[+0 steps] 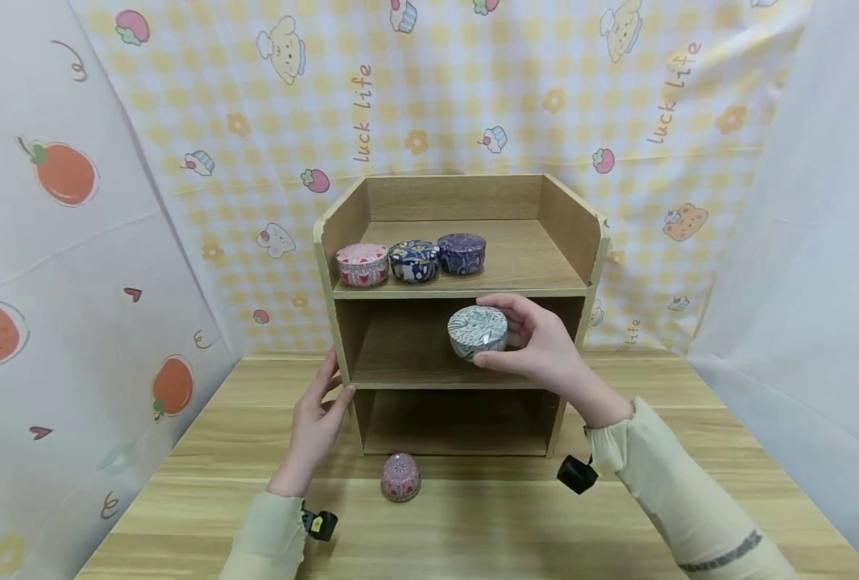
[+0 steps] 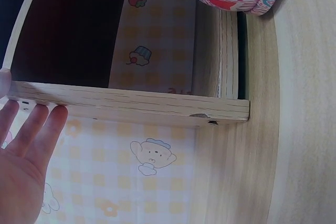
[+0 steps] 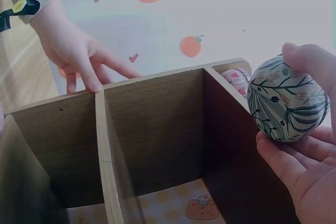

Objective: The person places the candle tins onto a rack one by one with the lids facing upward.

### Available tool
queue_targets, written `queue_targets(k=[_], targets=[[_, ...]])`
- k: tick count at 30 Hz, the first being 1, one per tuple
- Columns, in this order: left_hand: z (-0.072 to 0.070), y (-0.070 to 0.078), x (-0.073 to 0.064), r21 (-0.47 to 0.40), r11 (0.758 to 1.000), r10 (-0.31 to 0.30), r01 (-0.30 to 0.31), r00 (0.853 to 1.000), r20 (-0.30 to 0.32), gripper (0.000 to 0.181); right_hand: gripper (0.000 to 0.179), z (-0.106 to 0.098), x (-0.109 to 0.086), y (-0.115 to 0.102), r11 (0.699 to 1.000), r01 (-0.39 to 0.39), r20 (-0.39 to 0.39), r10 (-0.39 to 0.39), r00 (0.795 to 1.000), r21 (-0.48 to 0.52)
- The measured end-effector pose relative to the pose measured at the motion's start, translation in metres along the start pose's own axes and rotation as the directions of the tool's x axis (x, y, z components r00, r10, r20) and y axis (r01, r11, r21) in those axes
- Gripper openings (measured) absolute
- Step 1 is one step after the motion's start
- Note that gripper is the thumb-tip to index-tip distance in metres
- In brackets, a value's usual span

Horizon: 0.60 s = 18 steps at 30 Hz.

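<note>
My right hand (image 1: 534, 342) holds a round tin (image 1: 478, 329) with a grey-white leaf pattern, thumb and fingers at its sides. The tin is tilted in front of the middle level of a wooden shelf (image 1: 466, 293). My left hand (image 1: 317, 419) rests on the shelf's left side panel, thumb at the front edge and fairly straight fingers along the outer face. On the top level stand a pink-and-white tin (image 1: 362, 266), a navy floral tin (image 1: 414, 262) and a purple tin (image 1: 462, 254), in a row from the left.
A small pink patterned tin (image 1: 400, 478) sits on the wooden table (image 1: 487, 524) before the shelf's lower left. Behind the shelf hangs a yellow-checked cloth (image 1: 444, 121). White cloths hang at both sides, the left one (image 1: 110, 266) printed with fruit.
</note>
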State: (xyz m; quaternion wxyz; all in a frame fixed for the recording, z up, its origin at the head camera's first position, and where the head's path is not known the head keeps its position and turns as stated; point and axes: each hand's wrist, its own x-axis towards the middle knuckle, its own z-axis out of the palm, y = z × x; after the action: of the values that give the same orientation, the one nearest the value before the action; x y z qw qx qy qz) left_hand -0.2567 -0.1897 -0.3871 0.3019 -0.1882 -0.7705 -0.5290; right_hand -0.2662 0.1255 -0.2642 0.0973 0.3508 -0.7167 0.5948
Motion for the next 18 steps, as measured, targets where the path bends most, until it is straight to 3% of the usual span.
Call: queue_targets(k=[18], targets=[[0.000, 0.001, 0.001, 0.006, 1.000, 0.011, -0.011, 1.000, 0.008, 0.062, 0.063, -0.008, 0.006, -0.014, 1.000, -0.016, -0.029, 0.016, 0.999, 0.013]])
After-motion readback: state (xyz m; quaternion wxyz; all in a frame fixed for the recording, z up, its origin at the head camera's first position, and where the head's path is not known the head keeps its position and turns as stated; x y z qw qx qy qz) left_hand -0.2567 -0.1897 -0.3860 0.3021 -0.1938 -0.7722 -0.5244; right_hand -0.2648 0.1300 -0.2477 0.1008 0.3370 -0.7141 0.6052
